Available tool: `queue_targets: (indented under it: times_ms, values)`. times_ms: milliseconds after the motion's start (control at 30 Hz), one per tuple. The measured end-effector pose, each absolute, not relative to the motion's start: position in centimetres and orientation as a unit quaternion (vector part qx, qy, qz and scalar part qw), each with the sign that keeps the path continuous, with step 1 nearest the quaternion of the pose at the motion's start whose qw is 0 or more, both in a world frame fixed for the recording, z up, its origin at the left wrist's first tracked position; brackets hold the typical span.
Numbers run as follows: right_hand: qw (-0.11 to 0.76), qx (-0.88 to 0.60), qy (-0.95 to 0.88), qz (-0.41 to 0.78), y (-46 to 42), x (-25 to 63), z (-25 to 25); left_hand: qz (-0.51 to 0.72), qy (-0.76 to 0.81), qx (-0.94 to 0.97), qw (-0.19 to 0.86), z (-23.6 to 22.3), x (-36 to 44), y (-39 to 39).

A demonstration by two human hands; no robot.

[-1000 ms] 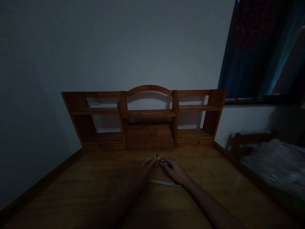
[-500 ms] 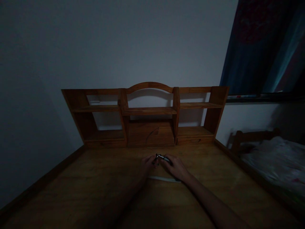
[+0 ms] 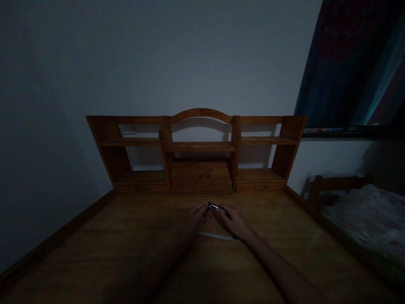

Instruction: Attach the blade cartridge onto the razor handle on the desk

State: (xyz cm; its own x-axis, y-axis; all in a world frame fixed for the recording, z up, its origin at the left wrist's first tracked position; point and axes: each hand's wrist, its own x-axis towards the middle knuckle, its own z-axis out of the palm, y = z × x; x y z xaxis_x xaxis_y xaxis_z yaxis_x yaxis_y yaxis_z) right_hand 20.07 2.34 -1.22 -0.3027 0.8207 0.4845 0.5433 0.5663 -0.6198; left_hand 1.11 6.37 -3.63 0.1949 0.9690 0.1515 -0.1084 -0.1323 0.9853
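Observation:
Over the middle of the wooden desk (image 3: 142, 261), both hands meet at a small, slim tool (image 3: 215, 207) with a shiny metal shaft and dark parts. My right hand (image 3: 234, 220) is closed around its dark handle end. At the other end, the fingers of my left hand (image 3: 195, 217) pinch a small dark piece (image 3: 208, 210) that touches or joins the shaft; the dim light hides which. A thin pale strip (image 3: 218, 236) lies on the desk just below the hands, its right end dark and close to my right wrist.
A wooden shelf unit (image 3: 201, 146) with open compartments stands along the desk's back edge, against a pale wall (image 3: 190, 55). Raised wooden edges (image 3: 57, 238) border the desk sides. To the right are a dark curtain (image 3: 341, 76) and a bed with rumpled, pale bedding (image 3: 367, 211).
The view has shifted slightly. Both hands keep their grip on the tool and its dark end, with only a slight change in the tool's angle. The pale strip stays put.

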Motion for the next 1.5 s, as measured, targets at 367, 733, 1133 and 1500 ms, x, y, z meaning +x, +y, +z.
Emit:
queue_targets:
  times_ms: [367,733,1133,1500]
  values:
    - [0.401,-0.439,-0.787,0.164,2.3,19.9,-1.1,0.500,0.393,0.559,0.532,-3.8,1.0,6.3]
    - [0.397,-0.446,-0.785,0.166,2.2,19.8,-1.2,0.510,0.373,0.563,0.532,-2.9,1.0,5.4]
    - [0.400,-0.432,-0.792,0.163,1.9,20.0,-0.7,0.497,0.373,0.560,0.549,-2.8,1.1,5.6]
    - [0.402,-0.428,-0.794,0.160,1.9,19.8,-0.7,0.502,0.384,0.579,0.515,-2.9,1.1,5.7]
